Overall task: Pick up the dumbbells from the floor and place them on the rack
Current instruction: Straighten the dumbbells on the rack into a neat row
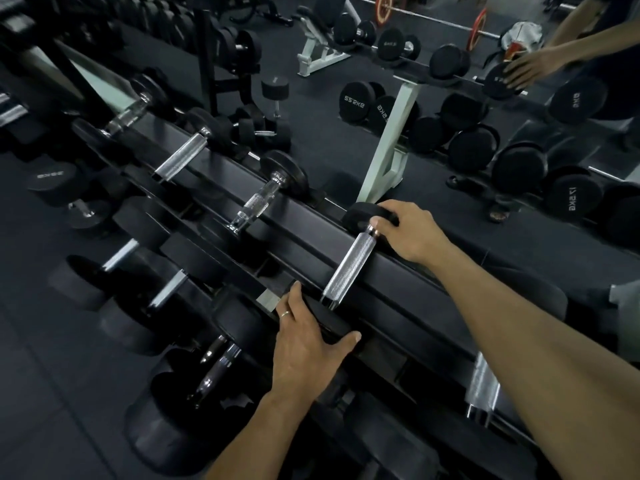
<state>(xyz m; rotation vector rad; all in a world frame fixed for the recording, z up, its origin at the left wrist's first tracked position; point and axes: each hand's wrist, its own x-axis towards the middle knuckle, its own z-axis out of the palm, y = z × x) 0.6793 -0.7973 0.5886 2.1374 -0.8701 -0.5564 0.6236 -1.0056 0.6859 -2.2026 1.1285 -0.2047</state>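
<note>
A black dumbbell with a knurled silver handle (349, 268) lies across the top tier of the black rack (408, 299). My left hand (308, 344) grips its near rubber head, thumb over the edge. My right hand (408, 233) rests on its far head, fingers wrapped around the rim. Both heads are mostly hidden by my hands. Further dumbbells (258, 202) sit along the same tier to the left.
Lower tiers hold several larger dumbbells (207, 379). A mirror behind the rack reflects a white-framed rack (391, 143), a bench and a barbell (433, 19). Loose dumbbells (59, 188) stand on the dark floor at left.
</note>
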